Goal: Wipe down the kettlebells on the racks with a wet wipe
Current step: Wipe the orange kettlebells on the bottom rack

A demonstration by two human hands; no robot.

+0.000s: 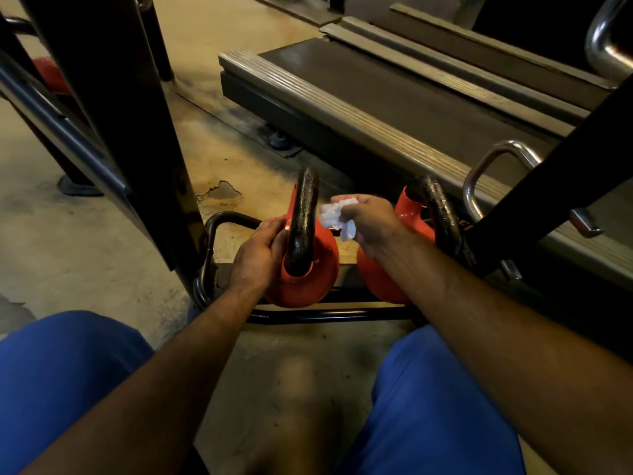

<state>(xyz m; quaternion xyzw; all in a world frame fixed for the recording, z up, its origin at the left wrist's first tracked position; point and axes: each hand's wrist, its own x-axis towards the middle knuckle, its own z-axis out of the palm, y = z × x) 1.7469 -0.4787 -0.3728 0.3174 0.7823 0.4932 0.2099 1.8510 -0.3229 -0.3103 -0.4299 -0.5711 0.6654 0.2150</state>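
Our left hand curls against the left side of the nearer orange kettlebell, fingers wrapped onto its body just beside the rough black cast-iron handle, steadying it on the lowest tier of the black tubular steel rack. Our right hand hovers just right of that handle, fingers bunched and pinching a crumpled white wet wipe, which hangs apart from the metal, close to the handle's upper curve. Both bare forearms reach forward from the bottom corners of the view, over knees in blue trousers.

The kettlebell's body is smooth and glossy, its handle pitted and dark with a dull shine. A second orange kettlebell with the same black loop sits beside it toward the rack's right end, its lower half hidden behind our right wrist. Beyond it a chromed steel handle loops up, its weight concealed by a black rack upright crossing diagonally.

At the rack's left end a broad black post rises out of frame; behind it, something red is barely made out. The stained, chipped concrete floor spreads beneath, and a treadmill deck with ribbed grey side rails runs across the far side, cut off at the right edge.
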